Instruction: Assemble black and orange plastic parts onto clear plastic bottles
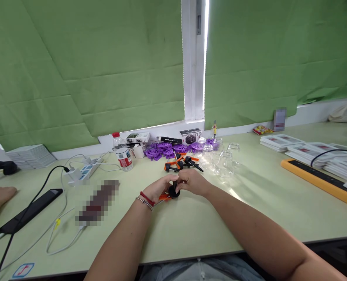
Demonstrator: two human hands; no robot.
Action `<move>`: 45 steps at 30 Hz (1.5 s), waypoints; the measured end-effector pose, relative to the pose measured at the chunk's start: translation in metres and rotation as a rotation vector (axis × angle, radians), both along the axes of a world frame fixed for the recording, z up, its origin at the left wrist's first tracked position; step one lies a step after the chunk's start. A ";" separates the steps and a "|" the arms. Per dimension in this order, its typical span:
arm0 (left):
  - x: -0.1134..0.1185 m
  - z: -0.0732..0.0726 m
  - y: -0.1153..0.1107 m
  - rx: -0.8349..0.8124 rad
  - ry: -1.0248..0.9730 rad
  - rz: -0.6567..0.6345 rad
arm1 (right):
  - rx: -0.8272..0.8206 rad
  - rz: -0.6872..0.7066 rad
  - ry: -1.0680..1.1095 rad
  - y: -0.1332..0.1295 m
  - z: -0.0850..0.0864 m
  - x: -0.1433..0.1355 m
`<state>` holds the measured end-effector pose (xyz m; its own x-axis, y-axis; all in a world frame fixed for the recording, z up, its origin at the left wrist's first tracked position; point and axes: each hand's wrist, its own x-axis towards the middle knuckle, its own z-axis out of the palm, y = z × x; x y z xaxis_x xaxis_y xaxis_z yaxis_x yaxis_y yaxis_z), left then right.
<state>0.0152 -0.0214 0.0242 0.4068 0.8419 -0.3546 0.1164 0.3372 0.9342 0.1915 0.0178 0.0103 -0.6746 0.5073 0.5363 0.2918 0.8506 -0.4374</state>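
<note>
Near the middle of the table, my left hand [161, 188] is closed around a small black-and-orange part [174, 191] with a round black end facing me. An orange strip and a thin rod show beneath the left palm, close to the red band and silver bracelet on that wrist. From the right, my right hand [191, 182] pinches the black piece at its top, its thumb against the round end. The fingers hide how the pieces join. Just behind both hands lies a pile of similar black-and-orange parts [181, 164].
Purple plastic rings [161, 150], clear containers [225, 159] and a red-capped bottle [122, 154] stand behind. Leftward are a power strip [87, 170], cables, a black tablet [29, 210] and another person's hand [0, 195]. White stacks [308, 150] and an orange bar [319, 181] lie right.
</note>
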 end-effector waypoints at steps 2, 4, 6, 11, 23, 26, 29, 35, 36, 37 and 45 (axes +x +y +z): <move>0.001 0.002 -0.001 0.000 0.006 0.002 | -0.015 -0.011 -0.004 0.000 0.001 0.002; 0.001 0.004 -0.001 -0.011 0.009 0.005 | -0.043 -0.028 0.006 -0.002 0.003 0.005; 0.001 0.004 -0.001 -0.020 0.002 0.011 | -0.089 -0.016 0.031 -0.004 0.005 0.009; -0.001 0.002 0.000 -0.008 -0.004 0.014 | -0.219 0.023 0.091 -0.011 0.006 0.014; -0.001 0.004 0.000 -0.026 -0.005 -0.001 | -0.317 -0.018 0.084 -0.012 0.002 0.011; 0.000 0.006 -0.002 -0.016 -0.010 -0.007 | -0.343 -0.011 0.116 -0.013 0.002 0.011; 0.001 0.007 -0.003 -0.025 -0.002 0.007 | -0.390 -0.011 0.112 -0.012 0.001 0.011; 0.002 0.008 -0.003 -0.030 -0.014 0.012 | -0.405 -0.028 0.090 -0.013 0.000 0.011; 0.002 0.008 -0.003 -0.026 -0.013 0.013 | -0.404 -0.030 0.093 -0.013 0.001 0.011; 0.002 0.008 -0.004 -0.019 -0.013 0.012 | -0.395 -0.036 0.104 -0.014 0.001 0.010; -0.003 0.005 -0.003 -0.026 -0.011 0.028 | -0.521 -0.040 0.035 -0.018 0.001 0.012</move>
